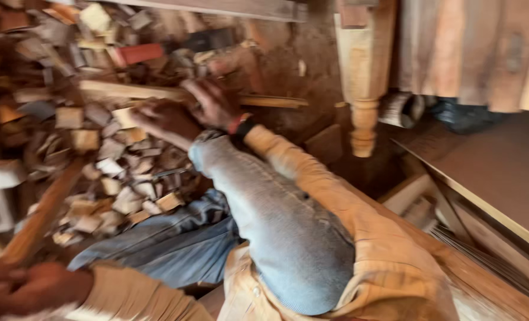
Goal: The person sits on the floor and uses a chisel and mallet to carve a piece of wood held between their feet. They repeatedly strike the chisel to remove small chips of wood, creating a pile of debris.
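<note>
Knee [288,238] in grey-blue denim filled the lower middle of the view, with an orange-tan sleeve [347,208] running along its right side toward the scrap pile. Left hand [15,285] sat at the bottom left corner, closed around the end of a long wooden stick [41,214] that slanted up and away over the offcuts. Right hand [214,104] was stretched out over the pile, fingers spread and curled, at or just above a long pale slat [157,92] lying across the heap; motion blur made it impossible to tell whether the hand gripped the slat or only touched it. A red and black band [239,125] circled that wrist. Wood offcuts [116,172], small blocks and chips in pale and brown tones, covered the floor from left edge to centre. One red block [139,53] lay near the top of the heap. A turned leg [364,89] of pale wood stood upright right of the hand, well apart from it. Flat brown board [502,172] with a pale edge lay at the right.
</note>
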